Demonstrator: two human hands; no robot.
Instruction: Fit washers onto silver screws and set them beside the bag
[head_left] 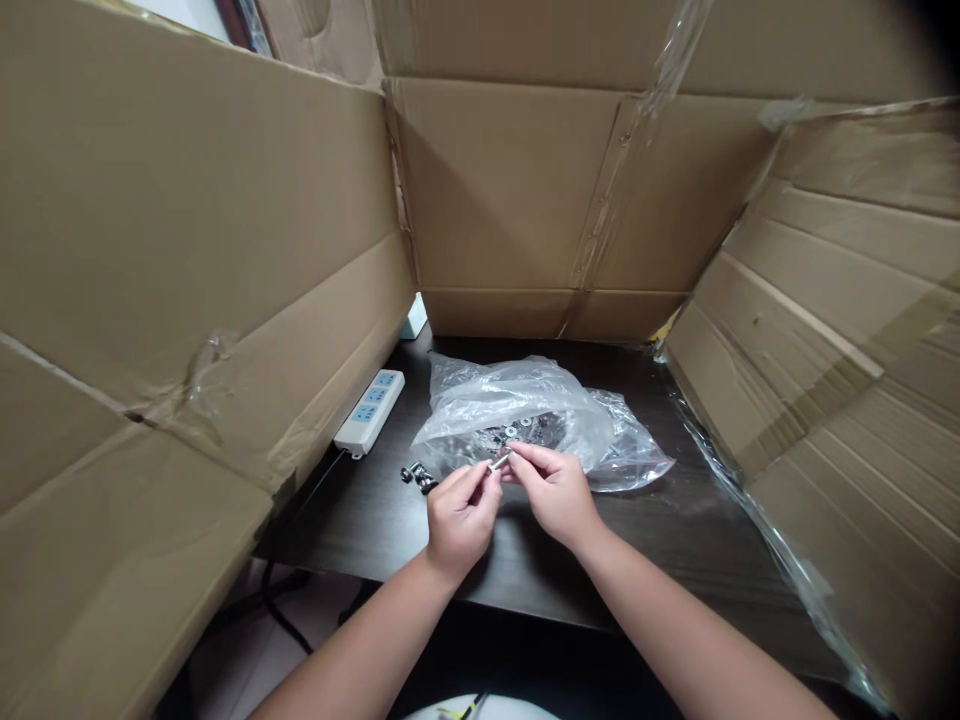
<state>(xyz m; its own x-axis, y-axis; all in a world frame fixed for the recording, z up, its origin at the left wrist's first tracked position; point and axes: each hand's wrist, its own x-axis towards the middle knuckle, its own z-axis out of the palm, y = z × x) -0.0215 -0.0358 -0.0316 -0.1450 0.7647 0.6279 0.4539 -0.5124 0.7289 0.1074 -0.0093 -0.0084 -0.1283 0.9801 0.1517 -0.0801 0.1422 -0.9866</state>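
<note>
While we pinch one small metal bolt [498, 463] between left hand [459, 520] and right hand [553, 490], fingertips clamped on its ends above the dark table [675, 530], it could slip and roll off; we count one plastic bag [525, 415], one power strip [370, 411], and roughly three loose screws [417, 477].

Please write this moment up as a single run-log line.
left hand: pinching small silver metal bolt | right hand: pinching same bolt | behind: crumpled clear plastic bag | surface: dark wooden table
</note>
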